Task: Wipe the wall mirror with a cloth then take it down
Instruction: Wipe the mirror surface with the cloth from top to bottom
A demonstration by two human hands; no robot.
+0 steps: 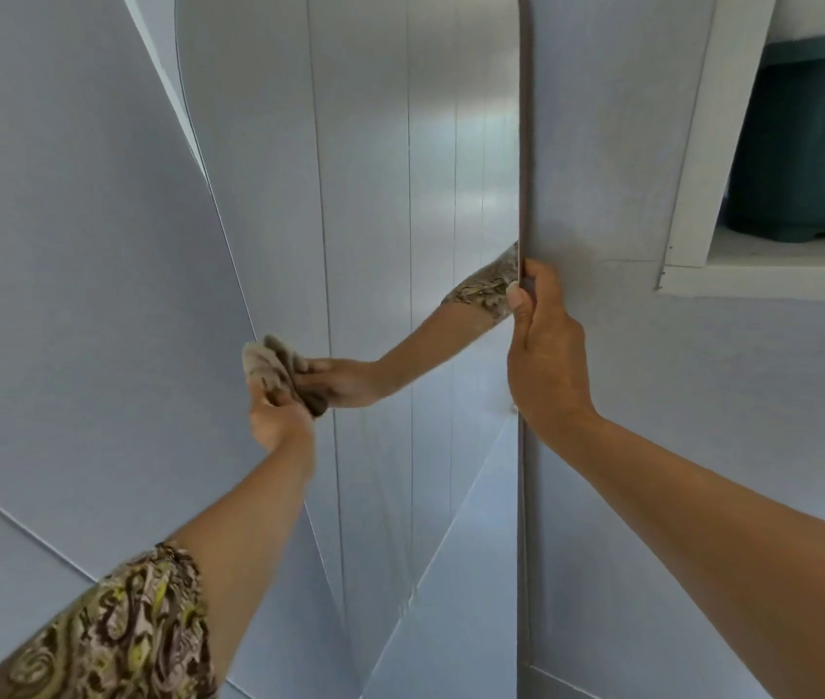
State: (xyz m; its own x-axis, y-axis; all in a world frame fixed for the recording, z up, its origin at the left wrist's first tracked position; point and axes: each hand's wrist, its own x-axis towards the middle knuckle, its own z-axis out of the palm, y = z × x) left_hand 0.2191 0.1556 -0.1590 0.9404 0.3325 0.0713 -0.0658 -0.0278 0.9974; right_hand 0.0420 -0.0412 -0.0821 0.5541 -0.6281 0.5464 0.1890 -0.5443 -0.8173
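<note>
A tall frameless mirror (pixel 390 169) with a rounded top hangs on the pale blue wall and fills the middle of the head view. My left hand (pixel 276 418) grips a bunched brown cloth (pixel 269 363) and presses it against the glass near the mirror's left edge. The hand and cloth show again as a reflection in the glass. My right hand (pixel 541 353) grips the mirror's right edge, thumb on the front and fingers curled behind it.
A white-framed recess (pixel 693 264) opens in the wall at the upper right, with a dark teal tub (pixel 804 143) standing in it. Pale blue wall panels (pixel 72 244) stretch to the left of the mirror.
</note>
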